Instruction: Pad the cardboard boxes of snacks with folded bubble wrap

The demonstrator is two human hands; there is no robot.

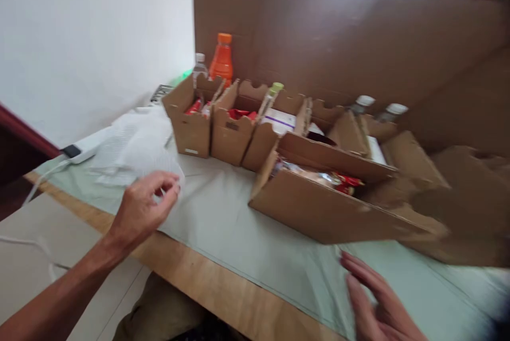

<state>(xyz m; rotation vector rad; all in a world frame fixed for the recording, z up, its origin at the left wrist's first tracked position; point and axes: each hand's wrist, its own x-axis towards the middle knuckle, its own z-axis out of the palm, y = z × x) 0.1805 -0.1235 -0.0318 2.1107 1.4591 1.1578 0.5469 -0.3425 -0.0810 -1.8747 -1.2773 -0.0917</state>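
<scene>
Left hand (145, 203) near-pinched at white sheets (135, 139), left end of the tabletop (223, 197); right hand (374, 298) half-open by the front edge, both grips unclear! Cardboard box (319, 213) sits crosswise, probably for easy reach.

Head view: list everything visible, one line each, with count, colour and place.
boxes: at least six, brown, across table
panel: one, brown, behind boxes
orange bottle: one, orange, back left
clear bottles: three, white-capped, one back left, two back right
red packets: count unclear, red, inside boxes
striped carton: one, white and purple, third box from left
white sheets: pile, white, table's left
power strip: one, white, far left
cloth: one, pale green, over table
table: one, wood-brown, below cloth
wall: one, white, left
left hand: one, bare, beside white sheets
right hand: one, bare, before front box
</scene>
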